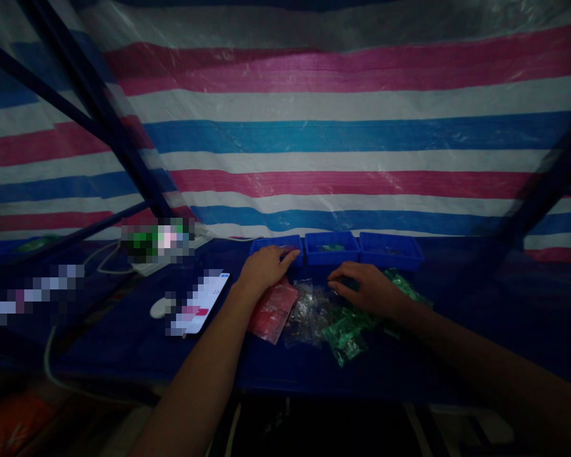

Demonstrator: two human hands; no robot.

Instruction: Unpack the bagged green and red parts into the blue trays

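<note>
My left hand reaches over the front rim of the left blue bin. Its thumb is stretched out to the right, apart from the fingers, which are partly hidden; I see nothing held. Below it lies a red plastic bag. My right hand hovers in front of the middle and right bins, thumb and forefinger curled close together at the tips. Whatever may be between them is too small and dark to make out. Clear plastic bags and green-tinted plastic bags lie beneath and beside it.
Behind my hands stand the middle bin, with greenish contents, and the right bin. To the left are a lit phone, a white round object and a white power strip with cables. A striped sheet hangs behind the blue table.
</note>
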